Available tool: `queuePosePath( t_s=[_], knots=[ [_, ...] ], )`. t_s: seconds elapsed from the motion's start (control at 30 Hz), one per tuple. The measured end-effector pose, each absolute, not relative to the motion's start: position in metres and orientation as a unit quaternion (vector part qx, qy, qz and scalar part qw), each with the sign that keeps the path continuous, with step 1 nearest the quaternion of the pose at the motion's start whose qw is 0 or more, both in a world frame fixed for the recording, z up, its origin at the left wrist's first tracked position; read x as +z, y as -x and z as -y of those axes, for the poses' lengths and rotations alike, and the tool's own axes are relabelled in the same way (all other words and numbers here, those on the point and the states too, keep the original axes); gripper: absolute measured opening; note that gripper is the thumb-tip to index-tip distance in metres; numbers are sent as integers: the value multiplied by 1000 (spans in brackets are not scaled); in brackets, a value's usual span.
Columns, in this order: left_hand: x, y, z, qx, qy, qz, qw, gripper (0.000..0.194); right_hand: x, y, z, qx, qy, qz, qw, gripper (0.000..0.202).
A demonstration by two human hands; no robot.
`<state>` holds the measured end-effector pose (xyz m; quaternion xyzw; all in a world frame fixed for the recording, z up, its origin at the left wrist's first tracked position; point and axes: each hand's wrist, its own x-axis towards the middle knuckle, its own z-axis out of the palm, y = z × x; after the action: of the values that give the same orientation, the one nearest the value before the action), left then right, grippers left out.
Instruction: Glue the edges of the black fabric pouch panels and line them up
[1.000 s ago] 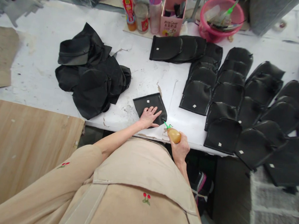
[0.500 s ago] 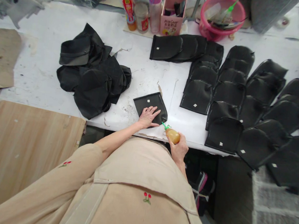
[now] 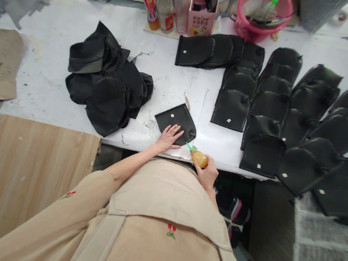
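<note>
A black flat piece (image 3: pixel 181 117) with a small white tag lies near the table's front edge. My left hand (image 3: pixel 169 139) rests on its lower part, fingers spread, holding nothing. In my right hand (image 3: pixel 207 171) is a squeeze bottle (image 3: pixel 200 159) of amber liquid, fingers wrapped around it. The bottle's green nozzle (image 3: pixel 189 146) points up and left, its tip at the lower right edge of the black piece. Left of it sits a loose pile of black pieces (image 3: pixel 108 95).
Overlapping rows of black pieces (image 3: pixel 268 107) cover the table's right side. Along the back stand a red-labelled bottle (image 3: pixel 148 1), a jar (image 3: pixel 165 14), a pink box (image 3: pixel 202 22) and a pink basket (image 3: pixel 262 28). A wooden board (image 3: pixel 34 174) is at lower left.
The nozzle tip has shifted slightly left along the lower edge of the black piece. My left hand has slid a little left. The view has moved slightly.
</note>
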<state>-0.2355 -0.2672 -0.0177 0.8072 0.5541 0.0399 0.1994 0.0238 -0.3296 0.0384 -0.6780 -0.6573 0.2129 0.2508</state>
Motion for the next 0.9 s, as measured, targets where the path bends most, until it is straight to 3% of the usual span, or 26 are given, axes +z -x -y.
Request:
queuePosePath(
  t_s=[0.3,0.47,0.63,0.9],
  knots=[
    [-18,219,269,23,-788,-589,177,82,36,-20,327,227,672,659,251,57],
    [-11,237,262,27,-799,-554,232,90,36,-19,332,232,679,649,253,56],
    [-13,270,248,53,-825,-464,319,76,36,-19,333,244,677,649,247,55],
    [-17,271,250,75,-815,-472,327,74,37,-18,338,262,654,666,244,54]
  ],
)
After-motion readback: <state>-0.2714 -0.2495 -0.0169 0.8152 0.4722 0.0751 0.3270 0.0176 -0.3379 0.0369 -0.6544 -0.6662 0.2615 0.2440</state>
